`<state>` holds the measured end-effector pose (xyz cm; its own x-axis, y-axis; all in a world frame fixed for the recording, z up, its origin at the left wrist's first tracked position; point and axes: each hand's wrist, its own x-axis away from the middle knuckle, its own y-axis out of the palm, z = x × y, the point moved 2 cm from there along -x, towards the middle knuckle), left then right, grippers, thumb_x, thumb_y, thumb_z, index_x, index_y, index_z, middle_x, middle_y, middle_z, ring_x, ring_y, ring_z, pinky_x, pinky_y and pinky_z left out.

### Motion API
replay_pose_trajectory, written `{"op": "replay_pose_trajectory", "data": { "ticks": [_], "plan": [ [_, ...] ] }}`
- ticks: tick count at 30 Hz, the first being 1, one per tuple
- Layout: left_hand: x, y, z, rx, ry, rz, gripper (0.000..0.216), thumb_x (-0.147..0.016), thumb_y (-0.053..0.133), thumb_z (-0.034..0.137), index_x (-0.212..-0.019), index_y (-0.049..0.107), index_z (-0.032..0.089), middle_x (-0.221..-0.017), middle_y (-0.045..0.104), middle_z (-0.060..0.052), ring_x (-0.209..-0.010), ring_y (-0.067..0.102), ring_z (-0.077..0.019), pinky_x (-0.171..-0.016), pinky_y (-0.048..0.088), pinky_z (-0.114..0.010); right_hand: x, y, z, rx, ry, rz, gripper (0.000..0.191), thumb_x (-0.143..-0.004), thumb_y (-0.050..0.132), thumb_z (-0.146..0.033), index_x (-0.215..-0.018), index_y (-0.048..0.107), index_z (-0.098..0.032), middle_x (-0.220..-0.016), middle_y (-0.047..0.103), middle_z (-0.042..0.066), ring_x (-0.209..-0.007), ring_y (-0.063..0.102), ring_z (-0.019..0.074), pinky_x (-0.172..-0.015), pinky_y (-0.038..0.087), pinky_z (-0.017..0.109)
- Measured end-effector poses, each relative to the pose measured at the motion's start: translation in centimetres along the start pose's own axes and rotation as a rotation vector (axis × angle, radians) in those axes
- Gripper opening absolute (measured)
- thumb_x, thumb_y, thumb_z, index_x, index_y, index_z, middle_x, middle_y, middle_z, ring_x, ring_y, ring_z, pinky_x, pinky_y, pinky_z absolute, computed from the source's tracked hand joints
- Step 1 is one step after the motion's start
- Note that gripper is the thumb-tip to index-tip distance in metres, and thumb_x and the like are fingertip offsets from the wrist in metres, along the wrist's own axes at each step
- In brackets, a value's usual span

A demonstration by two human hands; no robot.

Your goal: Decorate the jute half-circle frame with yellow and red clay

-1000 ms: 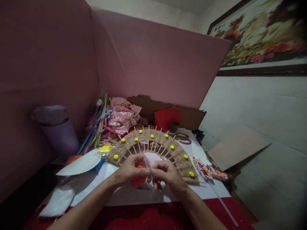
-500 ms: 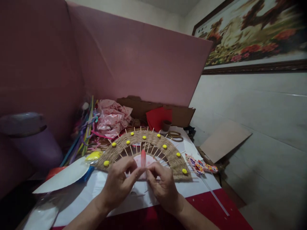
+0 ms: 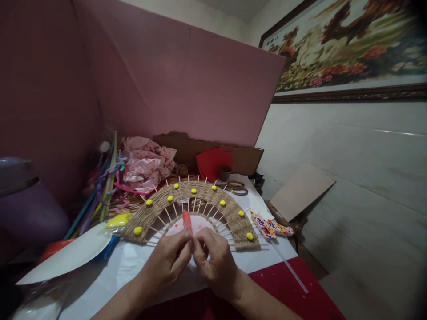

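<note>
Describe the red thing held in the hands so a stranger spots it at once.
In front of the pink board lies a woven twine arch. At its open centre the left hand and right hand pinch a small red piece sticking up from the fingers. Unlike the arch's round yellow dots, it is slim and red.

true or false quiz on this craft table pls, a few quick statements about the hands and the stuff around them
1. The left hand and the right hand pinch a small red piece between their fingertips. True.
2. The dots on the woven arch are blue. False: they are yellow.
3. Scissors lie beyond the arch, on its far side. True.
4. The framed picture hangs at the left. False: it hangs on the white wall at the right.
5. The left hand rests on the white paper plate. False: the plate lies apart, further left.
</note>
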<state>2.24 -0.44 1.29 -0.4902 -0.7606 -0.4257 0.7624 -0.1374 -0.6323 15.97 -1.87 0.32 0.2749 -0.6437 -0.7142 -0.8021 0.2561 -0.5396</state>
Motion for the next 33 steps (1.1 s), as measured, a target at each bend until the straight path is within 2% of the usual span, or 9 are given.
{"op": "replay_pose_trajectory", "data": {
  "ticks": [4,9,14,18,21,24,28,31,33],
  "plan": [
    [0.0,0.4,0.1,-0.063,0.02,0.01,0.026,-0.088,0.038,0.024,-0.065,0.045,0.018,-0.057,0.048,0.003,-0.052,0.041,-0.0093,-0.052,0.03,-0.021,-0.2,0.0,0.2,0.127,-0.023,-0.027,0.016,-0.085,0.038,-0.011,-0.072,0.046,-0.017,-0.064,0.05,0.001,-0.057,0.048,0.0139,-0.055,0.035,0.026],
    [0.1,1.5,0.3,-0.075,0.001,0.119,0.031,-0.087,0.038,0.023,-0.057,0.04,0.018,-0.049,0.043,0.005,-0.047,0.039,-0.0082,-0.05,0.03,-0.021,-0.1,0.1,0.8,0.276,0.044,0.115,0.017,-0.083,0.036,-0.01,-0.071,0.045,-0.018,-0.064,0.05,0.003,-0.057,0.048,0.0159,-0.053,0.035,0.027],
    [0.0,1.4,0.4,-0.031,-0.071,0.206,0.035,-0.088,0.037,0.025,-0.053,0.039,0.019,-0.045,0.041,0.005,-0.043,0.039,-0.0078,-0.047,0.031,-0.019,0.1,0.0,0.9,0.133,0.045,0.192,0.014,-0.082,0.044,-0.008,-0.072,0.046,-0.018,-0.063,0.051,0.0,-0.055,0.049,0.0128,-0.055,0.038,0.024],
    [0.0,1.0,0.0,-0.04,-0.103,0.237,0.034,-0.087,0.039,0.027,-0.055,0.041,0.018,-0.047,0.041,0.005,-0.044,0.039,-0.0079,-0.046,0.031,-0.019,0.1,-0.2,0.5,0.002,-0.013,0.1,0.01,-0.082,0.047,-0.009,-0.078,0.053,-0.016,-0.067,0.055,0.003,-0.062,0.053,0.0146,-0.059,0.043,0.025],
    [0.2,0.9,-0.1,-0.091,-0.062,0.24,0.031,-0.088,0.039,0.025,-0.058,0.045,0.018,-0.049,0.043,0.005,-0.046,0.041,-0.0078,-0.048,0.031,-0.019,0.0,-0.2,0.1,-0.011,-0.065,0.002,0.026,-0.084,0.044,-0.008,-0.105,0.058,-0.014,-0.083,0.061,0.008,-0.078,0.057,0.0185,-0.068,0.047,0.029],
    [0.4,1.1,0.0,-0.164,0.009,0.225,0.029,-0.088,0.04,0.022,-0.059,0.045,0.018,-0.05,0.045,0.004,-0.046,0.041,-0.0079,-0.049,0.03,-0.02,0.0,-0.2,0.0,-0.039,-0.07,-0.007,0.041,-0.086,0.042,-0.008,-0.126,0.048,-0.014,-0.094,0.062,0.012,-0.086,0.057,0.0195,-0.074,0.048,0.031],
    [0.5,1.0,0.3,-0.287,0.154,0.213,0.026,-0.084,0.042,0.015,-0.059,0.044,0.018,-0.05,0.047,0.004,-0.045,0.041,-0.0082,-0.048,0.027,-0.023,0.0,0.0,0.2,-0.139,-0.013,0.017,0.034,-0.086,0.042,-0.008,-0.115,0.058,-0.014,-0.092,0.062,0.011,-0.085,0.057,0.0191,-0.074,0.048,0.032],
    [0.6,0.5,0.6,-0.351,0.267,0.176,0.024,-0.083,0.043,0.011,-0.06,0.045,0.018,-0.05,0.048,0.004,-0.044,0.041,-0.0085,-0.048,0.026,-0.025,-0.1,0.0,0.3,-0.244,0.075,0.054,0.029,-0.084,0.044,-0.009,-0.103,0.065,-0.016,-0.076,0.06,0.006,-0.068,0.056,0.016,-0.063,0.049,0.029],
    [0.6,-0.1,0.8,-0.33,0.267,0.189,0.022,-0.084,0.044,0.013,-0.063,0.047,0.018,-0.053,0.048,0.003,-0.047,0.042,-0.0089,-0.05,0.028,-0.025,-0.2,0.0,0.5,-0.359,0.165,0.084,0.03,-0.083,0.046,-0.009,-0.103,0.067,-0.017,-0.069,0.058,0.003,-0.057,0.054,0.013,-0.054,0.047,0.026]
  ]
}}
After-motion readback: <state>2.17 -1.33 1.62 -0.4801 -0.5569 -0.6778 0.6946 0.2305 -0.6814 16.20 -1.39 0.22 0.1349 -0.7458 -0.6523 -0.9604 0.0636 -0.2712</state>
